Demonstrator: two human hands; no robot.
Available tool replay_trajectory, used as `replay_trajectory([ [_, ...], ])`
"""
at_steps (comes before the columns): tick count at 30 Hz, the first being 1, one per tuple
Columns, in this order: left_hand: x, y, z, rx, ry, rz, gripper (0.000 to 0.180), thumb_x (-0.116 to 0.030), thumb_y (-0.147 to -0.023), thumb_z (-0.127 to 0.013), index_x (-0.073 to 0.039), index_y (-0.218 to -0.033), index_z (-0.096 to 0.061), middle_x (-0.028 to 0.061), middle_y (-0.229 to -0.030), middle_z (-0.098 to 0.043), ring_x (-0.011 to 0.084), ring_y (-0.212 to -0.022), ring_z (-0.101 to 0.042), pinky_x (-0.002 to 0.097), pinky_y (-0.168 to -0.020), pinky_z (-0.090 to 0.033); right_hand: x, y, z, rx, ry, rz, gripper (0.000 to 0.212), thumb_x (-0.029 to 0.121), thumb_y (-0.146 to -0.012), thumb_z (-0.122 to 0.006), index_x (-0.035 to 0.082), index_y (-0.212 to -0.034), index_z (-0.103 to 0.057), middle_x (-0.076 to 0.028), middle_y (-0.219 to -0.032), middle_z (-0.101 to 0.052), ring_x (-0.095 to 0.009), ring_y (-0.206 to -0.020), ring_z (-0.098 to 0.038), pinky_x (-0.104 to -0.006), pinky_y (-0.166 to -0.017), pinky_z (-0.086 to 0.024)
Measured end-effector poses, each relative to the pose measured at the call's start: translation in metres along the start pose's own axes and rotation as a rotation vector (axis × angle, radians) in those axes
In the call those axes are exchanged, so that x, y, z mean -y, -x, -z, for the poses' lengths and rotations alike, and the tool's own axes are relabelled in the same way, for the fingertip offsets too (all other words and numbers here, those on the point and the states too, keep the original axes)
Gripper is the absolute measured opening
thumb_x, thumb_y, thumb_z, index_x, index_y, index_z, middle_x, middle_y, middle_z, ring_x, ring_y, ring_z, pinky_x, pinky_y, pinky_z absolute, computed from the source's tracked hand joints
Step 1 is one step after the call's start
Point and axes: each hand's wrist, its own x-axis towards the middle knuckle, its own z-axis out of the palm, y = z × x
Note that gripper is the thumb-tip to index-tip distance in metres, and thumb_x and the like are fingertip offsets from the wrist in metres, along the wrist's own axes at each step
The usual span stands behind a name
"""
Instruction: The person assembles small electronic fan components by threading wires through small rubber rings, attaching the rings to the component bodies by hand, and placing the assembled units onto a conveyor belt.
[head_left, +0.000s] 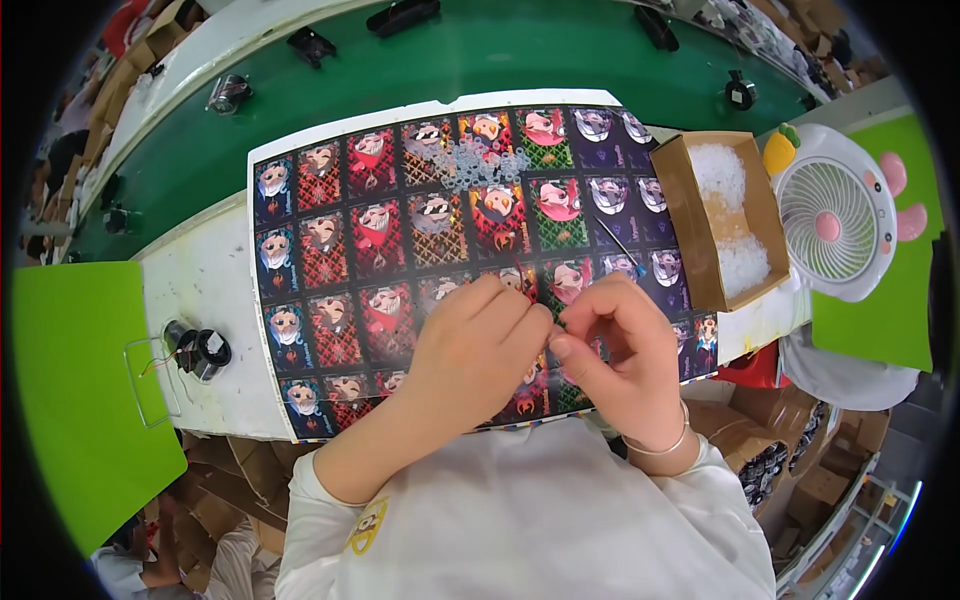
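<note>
Over the near middle of a printed cartoon card sheet [340, 250], my two hands are close together. My left hand [475, 345] is closed, its fingers curled and its thumb side turned toward the right hand. Thumb and forefinger of my right hand [625, 365] are pinched together beside it. Whatever is between the fingertips is too small or hidden to make out. Farther up on the sheet lies a loose pile of small clear plastic rings [480, 162]. A thin dark rod-like tool with a blue end [620, 245] rests on the sheet beyond my right hand.
An open cardboard box [690, 220] holding clear small pieces stands at the right, beside a white fan [830, 215]. A black motor with wires [200, 350] sits at the left edge of the table. Beyond runs a green conveyor belt [430, 65] carrying black parts.
</note>
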Motion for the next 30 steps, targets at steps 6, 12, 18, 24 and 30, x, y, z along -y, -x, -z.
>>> replay_trajectory([
  [6, 0.003, 0.005, -0.009, -0.120, -0.066, -0.094, 0.037, -0.010, -0.071, -0.065, 0.002, -0.106, -0.066, 0.0058, -0.077, -0.053, 0.0214, -0.072, -0.057, 0.0324, -0.058, -0.048, -0.002, -0.006, 0.006, 0.045, 0.309, 0.227, 0.013, -0.006, -0.080, -0.070, 0.001, -0.087, -0.062, -0.008, -0.077, -0.054, -0.016, -0.060, -0.054, -0.0277, -0.053, -0.043],
  [12, 0.011, 0.002, -0.028, -0.185, 0.106, -0.042, 0.031, -0.009, -0.078, -0.066, 0.002, -0.106, -0.066, 0.0110, -0.093, -0.064, 0.0272, -0.087, -0.062, 0.0371, -0.072, -0.052, -0.022, -0.010, 0.011, 0.006, 0.272, 0.300, 0.011, -0.005, -0.082, -0.068, 0.001, -0.085, -0.059, -0.008, -0.075, -0.053, -0.016, -0.060, -0.047, -0.0291, -0.052, -0.036],
  [18, 0.012, 0.017, -0.039, 0.013, 0.317, 0.370, 0.021, -0.003, -0.086, -0.061, 0.000, -0.107, -0.065, 0.0170, -0.102, -0.065, 0.0348, -0.096, -0.061, 0.0408, -0.085, -0.050, -0.048, -0.007, 0.007, -0.203, -0.587, -0.169, 0.010, 0.005, -0.100, -0.050, 0.002, -0.092, -0.055, -0.003, -0.078, -0.056, -0.009, -0.064, -0.049, -0.0247, -0.058, -0.040],
  [24, 0.015, 0.023, -0.048, -0.054, 0.416, 0.510, 0.030, -0.005, -0.083, -0.062, -0.001, -0.113, -0.063, 0.0167, -0.104, -0.062, 0.0362, -0.094, -0.060, 0.0433, -0.083, -0.049, -0.068, -0.002, -0.017, -0.035, 0.077, -0.043, 0.018, -0.006, -0.090, -0.056, -0.001, -0.106, -0.064, -0.009, -0.091, -0.061, -0.015, -0.080, -0.062, -0.0289, -0.068, -0.052],
  [30, 0.020, 0.022, -0.047, -0.039, 0.446, 0.469, 0.027, -0.004, -0.082, -0.060, 0.000, -0.108, -0.065, 0.0150, -0.099, -0.064, 0.0350, -0.092, -0.059, 0.0441, -0.081, -0.048, -0.060, -0.009, -0.011, 0.061, 0.472, 0.351, 0.028, -0.009, -0.075, -0.066, -0.001, -0.101, -0.067, -0.012, -0.091, -0.060, -0.028, -0.076, -0.062, -0.0348, -0.065, -0.052],
])
